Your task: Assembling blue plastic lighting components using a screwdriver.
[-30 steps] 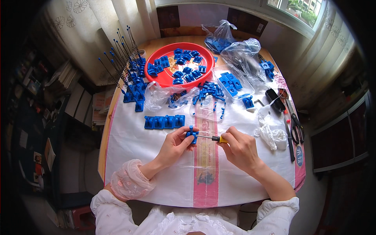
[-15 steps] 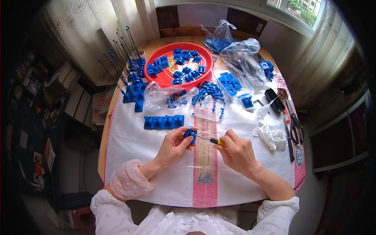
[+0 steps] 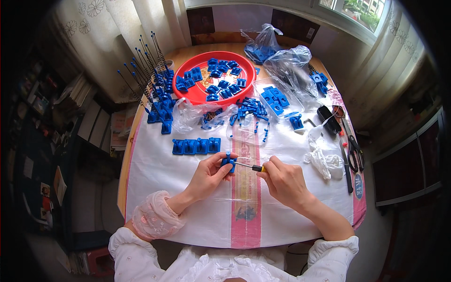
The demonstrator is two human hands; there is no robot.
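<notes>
Between the thumb and fingers of my left hand [image 3: 209, 176] is a small blue plastic part [image 3: 228, 162] with a square base and an upright peg. My right hand [image 3: 285, 182] grips a screwdriver [image 3: 249, 165] by its yellow and black handle. The metal shaft points left, and its tip meets the side of the blue part; the exact contact spot is too small to make out. Just beyond my left hand, a short row of similar blue parts [image 3: 196, 146] lies on the white and pink cloth [image 3: 159, 188].
A red tray [image 3: 254, 77] of blue parts stands at the back. Blue bases with springy rods [image 3: 162, 101] crowd the left. Small blue pegs [image 3: 251, 108], a clear box [image 3: 291, 96] and plastic bags [image 3: 293, 66] lie behind. Scissors [image 3: 355, 152] and crumpled white plastic [image 3: 324, 160] are at right.
My right hand has turned slightly around the screwdriver's handle. Both hands otherwise keep nearly the same place, with the blue part still in my left fingers.
</notes>
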